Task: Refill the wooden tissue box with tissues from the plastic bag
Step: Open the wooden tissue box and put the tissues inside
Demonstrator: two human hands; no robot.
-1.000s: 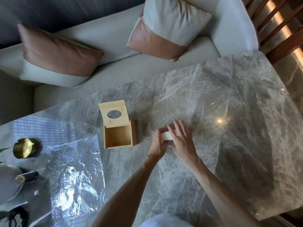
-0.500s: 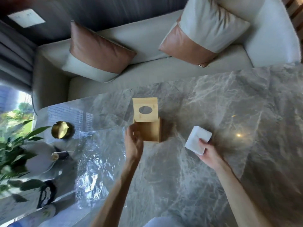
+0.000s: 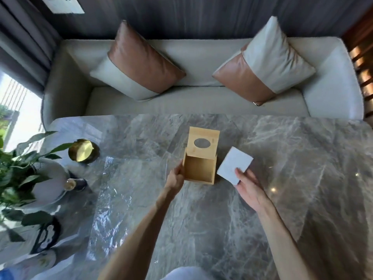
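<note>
The wooden tissue box stands on the marble table with its lid swung up; the lid has an oval hole. The inside of the box looks bare. My left hand grips the box's left wall. My right hand holds a square white stack of tissues just right of the box, tilted, slightly above the table. The clear plastic bag lies flat and crinkled left of the box.
A brass round dish and a potted plant in a white vase sit at the table's left end. A small bottle lies beside the vase. Behind the table is a pale sofa with two cushions.
My left hand left the tissue stack and took hold of the box's left side. My right hand carried the stack closer to the box. The camera view swung up and left.
</note>
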